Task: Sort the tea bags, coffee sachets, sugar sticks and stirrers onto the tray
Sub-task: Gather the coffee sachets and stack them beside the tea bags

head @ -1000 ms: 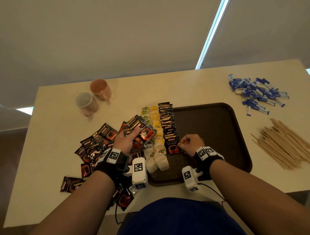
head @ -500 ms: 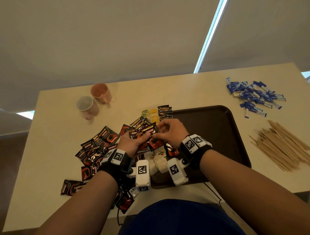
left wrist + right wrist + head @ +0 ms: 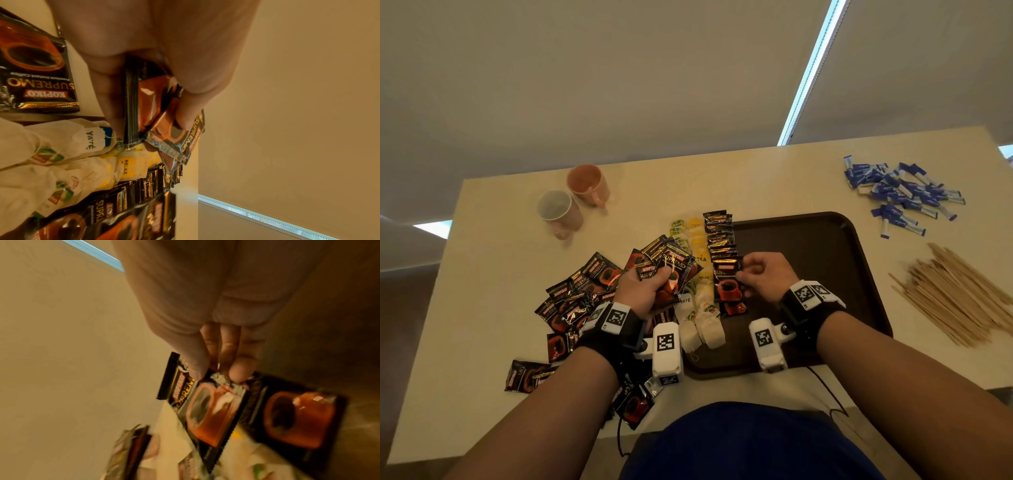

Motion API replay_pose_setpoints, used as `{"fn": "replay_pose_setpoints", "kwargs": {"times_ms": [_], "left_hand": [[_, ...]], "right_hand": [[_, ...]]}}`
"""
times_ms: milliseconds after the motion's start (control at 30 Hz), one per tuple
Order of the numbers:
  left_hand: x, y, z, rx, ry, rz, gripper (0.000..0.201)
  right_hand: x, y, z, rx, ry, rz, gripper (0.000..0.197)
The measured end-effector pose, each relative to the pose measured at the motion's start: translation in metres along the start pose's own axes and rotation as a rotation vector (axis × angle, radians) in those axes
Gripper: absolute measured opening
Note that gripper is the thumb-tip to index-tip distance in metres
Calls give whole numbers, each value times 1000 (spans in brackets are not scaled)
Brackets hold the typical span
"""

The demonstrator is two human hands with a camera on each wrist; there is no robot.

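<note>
My left hand grips a fan of black-and-red coffee sachets just left of the brown tray. My right hand pinches one coffee sachet by its right edge, over the near end of the overlapping sachet row on the tray's left side. A row of tea bags runs beside it, ending in white bags at the front. More sachets lie loose on the table to the left.
Blue sugar sticks are heaped on the table at the far right. Wooden stirrers lie in a pile right of the tray. Two mugs stand at the back left. Several sachets sit near the table's front edge.
My right hand has drawn one sachet out of the left hand's bunch and carried it right, over the tray's row. The left hand stays holding its bunch.
</note>
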State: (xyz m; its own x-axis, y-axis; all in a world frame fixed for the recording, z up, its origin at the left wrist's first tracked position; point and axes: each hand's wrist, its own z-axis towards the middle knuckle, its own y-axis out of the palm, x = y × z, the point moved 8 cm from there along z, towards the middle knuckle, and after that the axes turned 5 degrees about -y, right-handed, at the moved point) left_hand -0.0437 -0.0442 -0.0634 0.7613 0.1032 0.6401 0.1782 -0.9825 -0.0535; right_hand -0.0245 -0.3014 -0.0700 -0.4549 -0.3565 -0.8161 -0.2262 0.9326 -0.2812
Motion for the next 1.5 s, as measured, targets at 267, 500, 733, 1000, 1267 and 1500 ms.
{"fn": "replay_pose_setpoints", "kwargs": {"times_ms": [267,500,733,1000,1267,1500], "left_hand": [[-2,6,-1,-10,-6,-8,14],[-1,7,-6,-5,-6,-23,26],[-5,3,-3,9,-21,-29,13],[-12,2,2,22,-38,-35,22],[-14,6,0,14,-53,-38,36],[-10,13,-6,-1,-1,-3,37]], "right_hand": [[56,-7,-11,-2,113,-129,14],[64,1,-4,35,136,-176,10],[62,0,0,62,117,-239,10],[59,1,1,70,125,-221,13],[47,-11,-2,128,74,-313,18],[-35,4,-3,117,-203,-277,28]]}}
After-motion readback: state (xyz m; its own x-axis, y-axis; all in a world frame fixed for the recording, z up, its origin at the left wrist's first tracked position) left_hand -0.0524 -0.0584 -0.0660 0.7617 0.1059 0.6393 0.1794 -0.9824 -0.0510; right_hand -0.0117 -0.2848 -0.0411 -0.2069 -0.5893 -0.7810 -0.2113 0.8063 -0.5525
